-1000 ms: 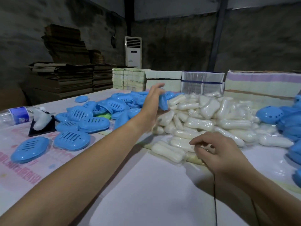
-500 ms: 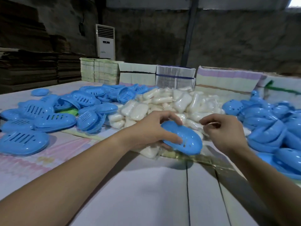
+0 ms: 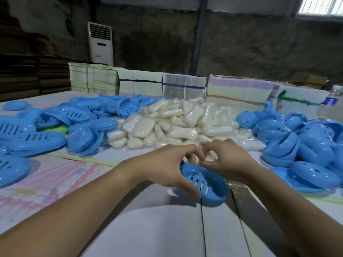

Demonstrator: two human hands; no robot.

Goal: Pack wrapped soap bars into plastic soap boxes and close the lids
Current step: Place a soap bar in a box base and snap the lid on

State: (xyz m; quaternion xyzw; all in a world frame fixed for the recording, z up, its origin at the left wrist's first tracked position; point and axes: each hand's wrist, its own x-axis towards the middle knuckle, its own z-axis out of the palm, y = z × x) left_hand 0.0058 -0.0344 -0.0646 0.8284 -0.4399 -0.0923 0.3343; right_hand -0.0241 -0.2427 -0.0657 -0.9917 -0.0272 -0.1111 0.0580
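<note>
Left hand (image 3: 167, 165) grips a blue slotted soap box half (image 3: 205, 184), thumb over its near rim, fingers curled round the far rim; the box sits low over the worktop (image 3: 139, 225), front centre. Right hand (image 3: 229, 160) is at the box's far right edge with its fingers curled down around a wrapped soap bar (image 3: 210, 158), mostly hidden; the grip itself cannot be confirmed. Pile of wrapped soap bars (image 3: 178, 125) lies just behind the hands. Slotted blue lids (image 3: 61, 125) heaped left; blue box shells (image 3: 304, 143) heaped right. Cardboard cartons (image 3: 185, 86) line the far edge.
</note>
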